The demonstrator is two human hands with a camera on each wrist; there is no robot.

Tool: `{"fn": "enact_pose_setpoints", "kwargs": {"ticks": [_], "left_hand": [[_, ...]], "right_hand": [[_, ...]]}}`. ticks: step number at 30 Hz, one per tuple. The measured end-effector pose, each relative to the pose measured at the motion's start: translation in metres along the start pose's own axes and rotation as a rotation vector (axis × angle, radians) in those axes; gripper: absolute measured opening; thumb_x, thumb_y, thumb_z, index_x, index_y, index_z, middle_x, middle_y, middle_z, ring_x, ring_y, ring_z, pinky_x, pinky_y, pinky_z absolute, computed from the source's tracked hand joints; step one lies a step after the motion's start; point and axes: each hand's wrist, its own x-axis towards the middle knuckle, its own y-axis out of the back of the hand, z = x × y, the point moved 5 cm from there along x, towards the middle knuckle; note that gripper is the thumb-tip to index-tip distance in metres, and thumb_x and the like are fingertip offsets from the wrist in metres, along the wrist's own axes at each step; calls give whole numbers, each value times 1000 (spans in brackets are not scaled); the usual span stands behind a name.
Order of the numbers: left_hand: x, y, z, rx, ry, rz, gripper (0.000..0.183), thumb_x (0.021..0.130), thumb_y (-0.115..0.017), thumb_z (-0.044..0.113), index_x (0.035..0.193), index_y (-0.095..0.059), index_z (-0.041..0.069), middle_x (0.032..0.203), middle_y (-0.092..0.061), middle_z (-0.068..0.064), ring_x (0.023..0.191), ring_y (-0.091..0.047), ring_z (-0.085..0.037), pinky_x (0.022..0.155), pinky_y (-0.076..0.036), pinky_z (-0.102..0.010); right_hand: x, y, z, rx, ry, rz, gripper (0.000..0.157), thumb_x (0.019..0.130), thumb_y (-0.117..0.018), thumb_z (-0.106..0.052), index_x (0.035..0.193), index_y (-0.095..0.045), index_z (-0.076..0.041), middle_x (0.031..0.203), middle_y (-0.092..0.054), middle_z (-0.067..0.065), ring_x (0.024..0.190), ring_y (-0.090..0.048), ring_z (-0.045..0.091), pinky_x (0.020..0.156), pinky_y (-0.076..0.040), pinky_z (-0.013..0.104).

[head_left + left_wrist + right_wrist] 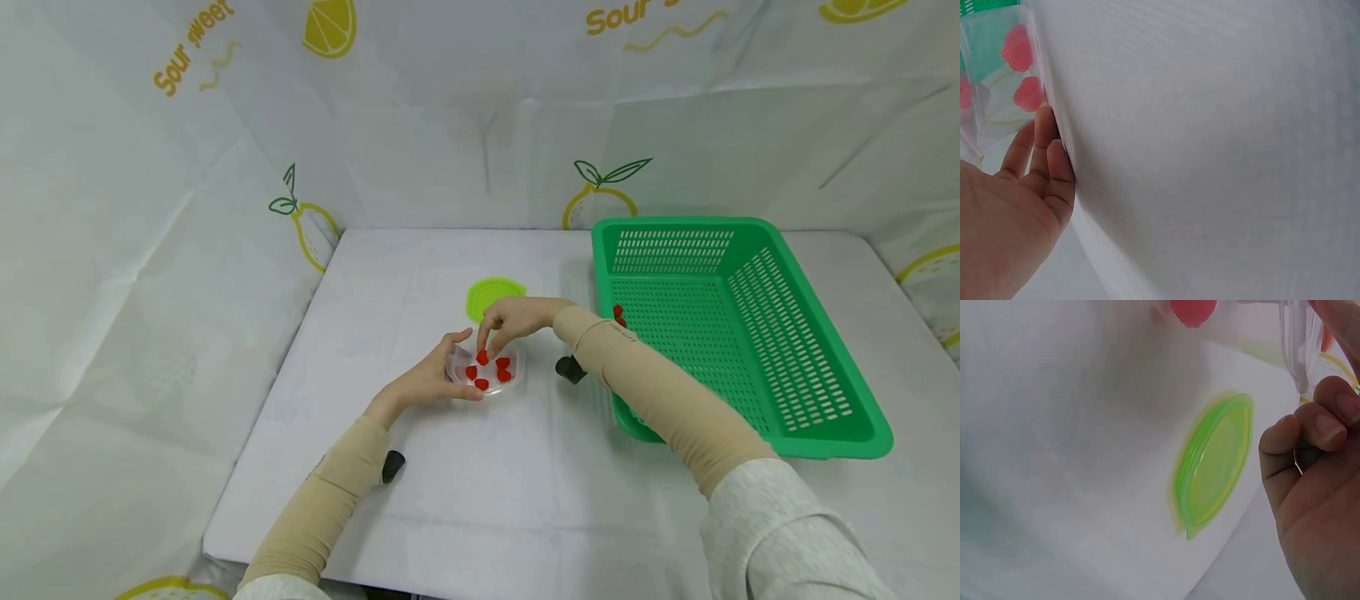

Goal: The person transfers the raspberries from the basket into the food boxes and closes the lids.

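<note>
A clear plastic container (514, 385) stands on the table with several red raspberries (503, 364) inside. My left hand (422, 382) holds it from the left, thumb at the near side and fingers at the far side. In the left wrist view, fingertips (1044, 119) lie against the container wall, close to a raspberry (1029, 94). From above, my right hand (517, 317) pinches one raspberry (482, 357) between thumb and index finger, over the container. The right wrist view shows the other fingers of that hand (1316, 469) curled; the pinch itself is out of that view.
A light green lid (495, 293) lies just behind the container; the right wrist view shows this lid (1216, 469) too. To the right stands a large green basket (832, 350), with red raspberries (618, 313) at its left side, partly hidden by the right forearm.
</note>
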Motion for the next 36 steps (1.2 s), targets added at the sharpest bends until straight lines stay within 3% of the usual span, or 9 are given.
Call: {"fn": "enact_pose_setpoints", "kwargs": {"ticks": [21, 29, 36], "left_hand": [[0, 0, 1, 1, -6, 5, 105, 67, -80, 45, 148, -15, 29, 150, -25, -5, 138, -26, -24, 111, -27, -51], [1, -1, 0, 2, -5, -1, 104, 67, -80, 48, 146, -14, 33, 149, -26, -6, 137, -28, -24, 110, -30, -50], [1, -1, 1, -11, -1, -2, 104, 66, -80, 48, 146, -16, 33, 147, -29, -5, 135, -31, -24, 109, -32, -49]], "right_hand": [[0, -2, 2, -54, -33, 5, 13, 82, -70, -24, 94, -75, -23, 88, -52, 0, 94, -43, 18, 75, -39, 26], [-1, -1, 1, -36, -24, -1, 14, 82, -69, -24, 95, -74, -24, 100, -58, -1, 103, -45, 19, 88, -43, 32], [-7, 6, -8, 13, 16, -1, 18, 81, -71, -24, 98, -73, -17, 68, -44, -2, 70, -40, 14, 63, -33, 24]]}}
